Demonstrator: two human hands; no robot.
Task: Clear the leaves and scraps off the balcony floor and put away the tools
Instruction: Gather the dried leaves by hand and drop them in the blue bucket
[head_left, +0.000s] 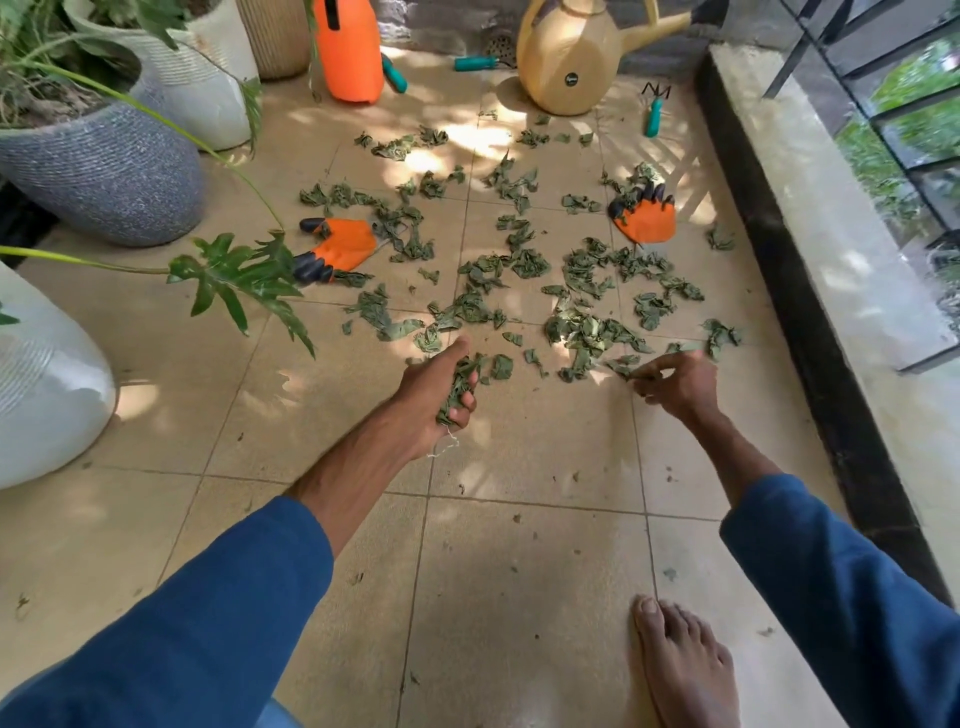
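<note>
Green leaf scraps (524, 262) lie scattered across the tan floor tiles (530, 447) ahead of me. My left hand (434, 395) is cupped and shut on a bunch of leaves (460, 387) just above the floor. My right hand (675, 384) pinches a few leaf scraps (623, 370) at the near right edge of the scatter. Two orange gloves with black claw tips lie among the leaves, one at left (340, 248), one at right (645, 213). Teal-handled tools lie at the back: a small rake (654, 111), one beside the watering can (477, 63), one behind the orange bottle (395, 73).
A tan watering can (571, 57) and an orange bottle (349, 49) stand at the back. Large pots line the left: grey (104, 171), white (208, 78) and a near white one (47, 379), with a leafy stem (239, 280) overhanging. A raised ledge (810, 218) runs along the right. My bare foot (685, 670) is near.
</note>
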